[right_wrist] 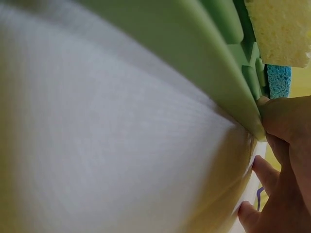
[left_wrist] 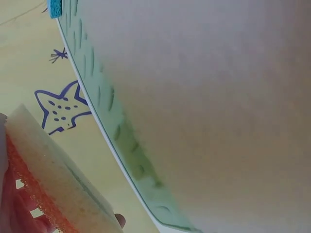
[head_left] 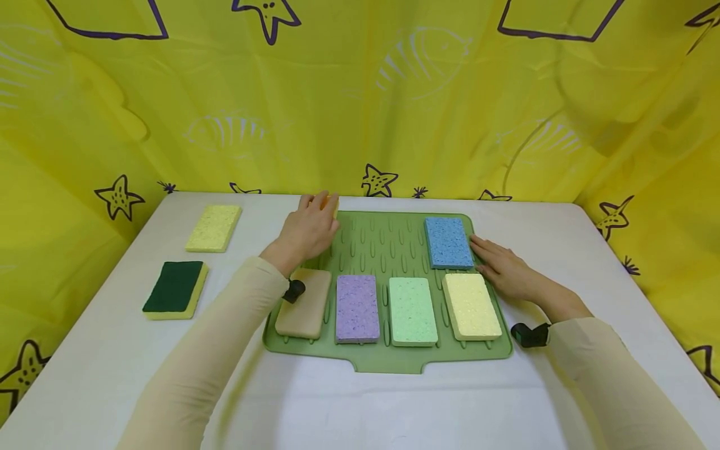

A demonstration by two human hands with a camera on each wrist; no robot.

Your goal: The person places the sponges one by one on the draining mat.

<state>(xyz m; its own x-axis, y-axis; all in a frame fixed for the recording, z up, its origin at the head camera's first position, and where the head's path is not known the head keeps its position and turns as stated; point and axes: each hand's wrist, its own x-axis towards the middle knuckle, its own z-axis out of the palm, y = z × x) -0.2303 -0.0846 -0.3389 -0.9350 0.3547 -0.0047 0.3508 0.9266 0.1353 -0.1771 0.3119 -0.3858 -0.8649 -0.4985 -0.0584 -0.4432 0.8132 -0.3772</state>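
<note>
My left hand (head_left: 309,226) grips a sponge (left_wrist: 60,170) above the far left corner of a green ribbed drying mat (head_left: 388,234). In the left wrist view this sponge is pale with an orange-red layer; in the head view the hand hides most of it. At the mat's right edge rests my right hand (head_left: 509,270), fingers extended, thumb touching the rim. Beside its fingertips lies a blue sponge (head_left: 448,243) on the mat. Along the near side sit a beige sponge (head_left: 304,306), a purple one (head_left: 357,309), a mint green sponge (head_left: 413,311) and a pale yellow sponge (head_left: 472,306).
Left of the mat, a light yellow sponge (head_left: 214,229) and a yellow sponge with a dark green scrub top (head_left: 176,290) lie on the white table (head_left: 394,412). A yellow curtain (head_left: 337,112) with sea creature drawings hangs behind and along both sides.
</note>
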